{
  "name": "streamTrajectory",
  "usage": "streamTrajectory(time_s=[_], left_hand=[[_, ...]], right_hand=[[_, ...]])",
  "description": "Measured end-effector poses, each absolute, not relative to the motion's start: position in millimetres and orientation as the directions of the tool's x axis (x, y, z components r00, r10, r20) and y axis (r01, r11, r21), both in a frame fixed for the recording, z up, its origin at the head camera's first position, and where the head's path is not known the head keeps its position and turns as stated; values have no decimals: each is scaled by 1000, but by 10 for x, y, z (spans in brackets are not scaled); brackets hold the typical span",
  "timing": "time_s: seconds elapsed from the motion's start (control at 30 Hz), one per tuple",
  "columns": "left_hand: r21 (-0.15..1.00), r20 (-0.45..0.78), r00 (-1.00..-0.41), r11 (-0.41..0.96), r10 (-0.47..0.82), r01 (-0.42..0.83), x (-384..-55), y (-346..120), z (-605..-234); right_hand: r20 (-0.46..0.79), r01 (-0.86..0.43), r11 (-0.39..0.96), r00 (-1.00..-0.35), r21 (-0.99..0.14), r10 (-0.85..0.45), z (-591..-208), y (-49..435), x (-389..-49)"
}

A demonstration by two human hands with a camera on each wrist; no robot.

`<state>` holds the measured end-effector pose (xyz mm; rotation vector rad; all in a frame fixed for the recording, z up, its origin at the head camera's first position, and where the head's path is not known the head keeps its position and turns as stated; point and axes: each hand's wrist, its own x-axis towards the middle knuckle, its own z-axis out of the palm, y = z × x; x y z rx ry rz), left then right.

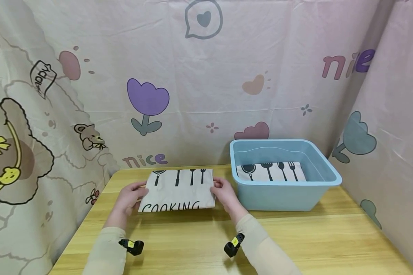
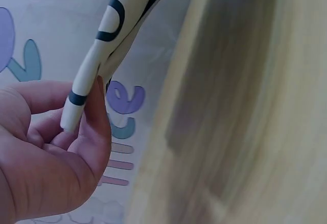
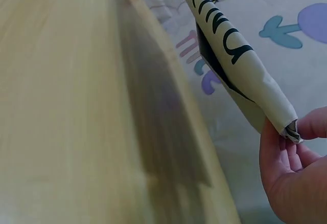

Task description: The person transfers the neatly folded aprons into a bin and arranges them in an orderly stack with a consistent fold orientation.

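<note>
A folded white cloth (image 1: 179,191), printed with black kitchen utensils and the word COOKING, is held up between both hands above the table. My left hand (image 1: 130,196) pinches its left edge, thumb on top and fingers beneath. The opposite edge is gripped by my right hand (image 1: 225,194) in the same way. In the left wrist view the cloth (image 2: 110,35) slants up from between thumb and fingers. The right wrist view has the cloth's (image 3: 245,65) folded layers showing at its end, and its shadow falls on the tabletop.
A light blue plastic bin (image 1: 278,198) stands on the table's right rear. Inside lies another folded white cloth (image 1: 272,172) with black utensil prints. The wooden table (image 1: 182,244) ends at a patterned curtain (image 1: 199,84) behind and at both sides.
</note>
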<state>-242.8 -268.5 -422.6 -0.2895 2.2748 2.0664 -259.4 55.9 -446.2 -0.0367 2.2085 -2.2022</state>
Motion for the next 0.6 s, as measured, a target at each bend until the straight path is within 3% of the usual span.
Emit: streamTrajectory(time_s=[0.6], left_hand=[[994, -75, -990, -86, -120, -65, -2237, -2813, -3793]], right_hand=[[120, -113, -98, -991, -989, -67, -3966, 481, -2443]])
